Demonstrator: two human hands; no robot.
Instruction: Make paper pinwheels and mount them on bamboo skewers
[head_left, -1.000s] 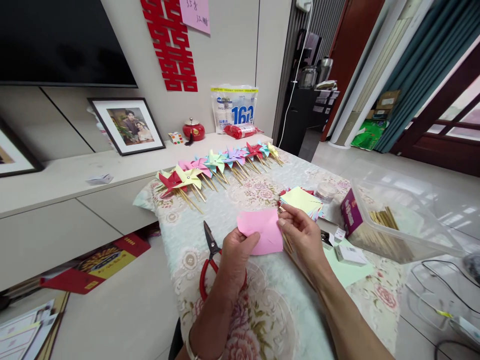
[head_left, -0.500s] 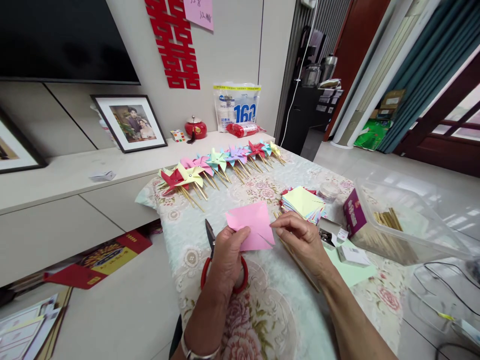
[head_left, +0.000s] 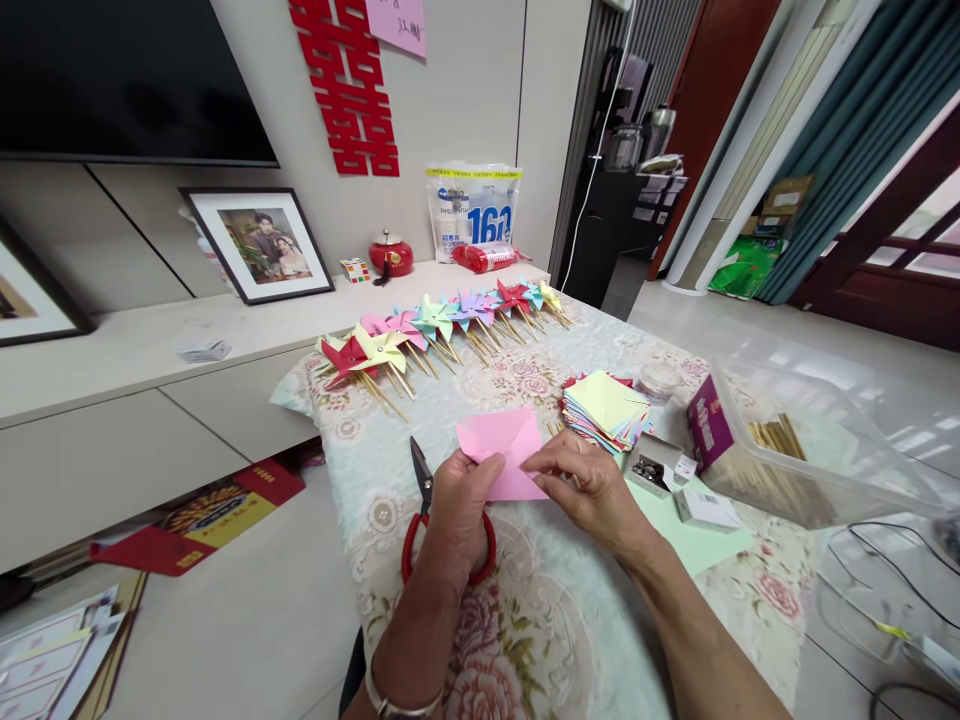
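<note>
As scissors (head_left: 423, 481) lie half hidden under your left hand (head_left: 463, 497), stacked squares (head_left: 604, 406) beyond your right hand (head_left: 583, 480), both pinch pink paper (head_left: 499, 435).

So our desk (head_left: 577, 650) wore a floral cloth (head_left: 487, 690), and on it we had a row of paper pinwheels (head_left: 433, 317), red-handled scissors (head_left: 422, 478), stacked coloured paper (head_left: 604, 408) and a pale green sheet (head_left: 694, 545).

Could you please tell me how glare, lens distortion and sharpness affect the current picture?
Head view: bright streaks of glare on the floor at right; head view: door panes nearly washed out; head view: wide-angle distortion, with the pillar leaning; head view: the pink paper fairly sharp, though fingers hide part of it.
</note>
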